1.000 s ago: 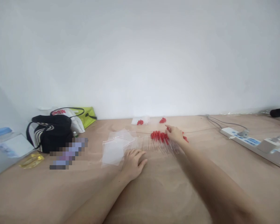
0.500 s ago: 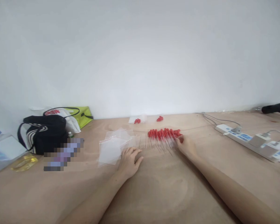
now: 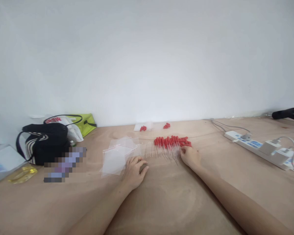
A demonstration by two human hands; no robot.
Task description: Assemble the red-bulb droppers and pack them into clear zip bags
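A row of droppers (image 3: pixel 167 142) with red bulbs and thin clear tubes lies in the middle of the table. To its left are several clear thin tubes (image 3: pixel 143 150) without bulbs. My left hand (image 3: pixel 134 172) rests open, palm down, fingers spread, just in front of these tubes and by the right edge of some clear zip bags (image 3: pixel 114 160). My right hand (image 3: pixel 190 157) is at the right end of the dropper row, its fingers curled together against the tubes. Whatever sits between those fingertips is hidden.
Loose red bulbs (image 3: pixel 166 125) lie near the wall, with others (image 3: pixel 143 128) on a clear bag. A white power strip (image 3: pixel 257 145) with plugged chargers stands at right. A black bag (image 3: pixel 46 140), a green bag (image 3: pixel 89 125) and a yellow tape roll (image 3: pixel 23 174) are at left.
My right hand has come slightly nearer and left, from the bulbs at the row's right end down beside the tubes. My left hand stays in place. The view has shifted slightly.
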